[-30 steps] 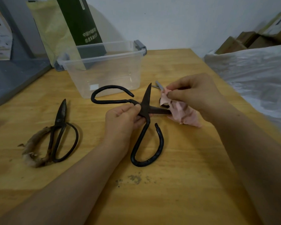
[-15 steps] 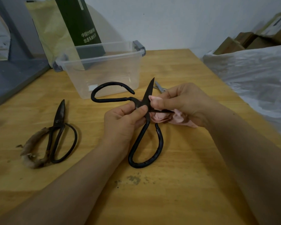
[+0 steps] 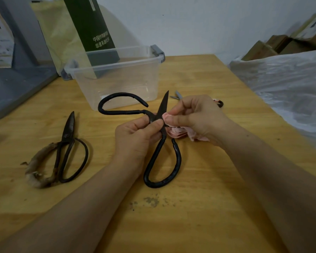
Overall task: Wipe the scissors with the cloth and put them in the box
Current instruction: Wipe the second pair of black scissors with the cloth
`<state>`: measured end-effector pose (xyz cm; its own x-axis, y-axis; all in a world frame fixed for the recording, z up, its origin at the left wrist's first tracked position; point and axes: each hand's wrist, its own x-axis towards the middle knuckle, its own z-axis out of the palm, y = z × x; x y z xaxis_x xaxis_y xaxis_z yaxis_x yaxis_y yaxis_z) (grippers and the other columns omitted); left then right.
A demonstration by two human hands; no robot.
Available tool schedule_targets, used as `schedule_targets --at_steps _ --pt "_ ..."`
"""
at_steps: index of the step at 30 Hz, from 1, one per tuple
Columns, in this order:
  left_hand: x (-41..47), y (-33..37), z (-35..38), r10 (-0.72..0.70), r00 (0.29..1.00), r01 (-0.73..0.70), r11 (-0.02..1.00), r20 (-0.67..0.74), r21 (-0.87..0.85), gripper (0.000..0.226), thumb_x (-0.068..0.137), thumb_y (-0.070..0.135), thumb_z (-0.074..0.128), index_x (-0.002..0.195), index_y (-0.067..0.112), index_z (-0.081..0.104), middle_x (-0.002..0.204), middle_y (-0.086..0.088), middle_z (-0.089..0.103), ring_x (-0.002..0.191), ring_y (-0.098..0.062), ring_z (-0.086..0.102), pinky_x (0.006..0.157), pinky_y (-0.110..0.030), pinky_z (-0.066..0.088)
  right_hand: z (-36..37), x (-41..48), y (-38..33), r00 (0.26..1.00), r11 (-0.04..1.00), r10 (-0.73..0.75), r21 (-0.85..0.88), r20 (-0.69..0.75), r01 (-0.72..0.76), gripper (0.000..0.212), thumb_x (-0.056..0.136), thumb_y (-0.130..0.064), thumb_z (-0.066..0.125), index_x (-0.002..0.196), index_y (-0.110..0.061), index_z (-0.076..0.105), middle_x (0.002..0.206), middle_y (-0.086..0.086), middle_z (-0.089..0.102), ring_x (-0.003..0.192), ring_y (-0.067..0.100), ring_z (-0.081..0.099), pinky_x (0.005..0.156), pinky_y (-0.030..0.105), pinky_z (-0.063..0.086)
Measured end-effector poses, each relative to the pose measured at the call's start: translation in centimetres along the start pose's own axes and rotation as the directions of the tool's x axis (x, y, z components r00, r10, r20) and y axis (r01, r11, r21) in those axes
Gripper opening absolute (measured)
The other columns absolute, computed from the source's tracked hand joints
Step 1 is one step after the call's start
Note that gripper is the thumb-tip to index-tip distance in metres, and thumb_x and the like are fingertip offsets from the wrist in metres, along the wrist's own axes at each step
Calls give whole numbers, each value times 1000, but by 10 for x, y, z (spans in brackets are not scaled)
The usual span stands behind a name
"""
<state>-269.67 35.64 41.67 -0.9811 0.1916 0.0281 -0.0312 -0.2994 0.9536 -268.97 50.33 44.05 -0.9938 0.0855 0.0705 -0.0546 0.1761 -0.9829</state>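
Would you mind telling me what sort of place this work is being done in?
Probably a storeroom or workshop corner: a worn wooden table serves as the bench, cardboard boxes are stacked against the wall, and plastic sheeting covers something bulky beside the table.

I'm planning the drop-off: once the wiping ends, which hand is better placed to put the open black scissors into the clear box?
Left. The left hand grips the scissors at the pivot, and the box sits just beyond it; the right hand is busy pinching the cloth.
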Motion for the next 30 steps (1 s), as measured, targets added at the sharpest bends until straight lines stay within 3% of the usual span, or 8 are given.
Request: schedule_targets --at_steps 5,7,9,11,13,16,22,30 --pt "2 0 1 -13 999 13 1000 -42 -21 12 83 -4 63 85 4 71 87 -10 74 84 -23 71 72 -25 58 10 3 1 990 994 -24 -106 -141 9 17 80 -13 73 71 -11 59 60 7 61 33 3 50 35 16 37" --pt "2 1 2 -14 999 13 1000 -37 -27 12 83 -4 62 85 4 70 86 -9 74 83 -21 71 71 -23 57 11 5 3 975 970 -69 -241 -209 17 18 83 -24 72 74 -16 58 65 6 63 43 12 58 41 27 46" --pt "2 0 1 -7 999 6 1000 -40 -14 11 84 -4 62 86 3 70 86 -9 74 83 -21 71 70 -23 57 5 3 1 982 985 -22 -172 -189 -11 16 83 -21 71 77 -14 59 71 8 66 59 26 63 54 35 55" --pt "3 -1 0 -5 999 5 1000 -45 9 10 83 -3 62 88 1 70 87 -12 74 82 -23 71 71 -24 57 1 -3 -4 996 994 80 83 -29 -77 13 81 -10 70 82 -4 59 68 11 66 55 24 60 51 27 50" --pt "2 -1 -1 -6 999 7 1000 -34 30 11 84 -3 62 91 -1 70 89 -15 73 83 -25 71 72 -26 58 0 -5 -4 992 981 96 158 82 -108 15 79 -1 70 87 5 59 72 21 64 57 23 58 56 30 49" --pt "1 1 0 -25 999 26 1000 -44 14 10 82 -5 62 88 -2 70 86 -14 73 77 -22 71 67 -23 58 -2 0 0 992 987 108 110 57 -114 13 75 1 74 79 4 62 66 16 64 56 21 61 59 31 50" --pt "0 3 2 -64 995 62 998 -70 -24 9 80 -6 64 84 0 69 87 -13 74 76 -21 72 65 -22 58 -23 -2 -5 990 980 136 -140 -32 -139 14 71 -4 78 66 -6 66 54 -2 63 42 1 55 39 13 40" --pt "-1 4 4 -54 998 53 998 -42 -32 12 83 -6 61 92 -4 68 88 -15 73 74 -21 71 66 -24 58 -8 3 1 989 989 148 26 -13 -148 13 70 -10 81 67 -6 70 66 15 67 58 30 55 64 43 47"
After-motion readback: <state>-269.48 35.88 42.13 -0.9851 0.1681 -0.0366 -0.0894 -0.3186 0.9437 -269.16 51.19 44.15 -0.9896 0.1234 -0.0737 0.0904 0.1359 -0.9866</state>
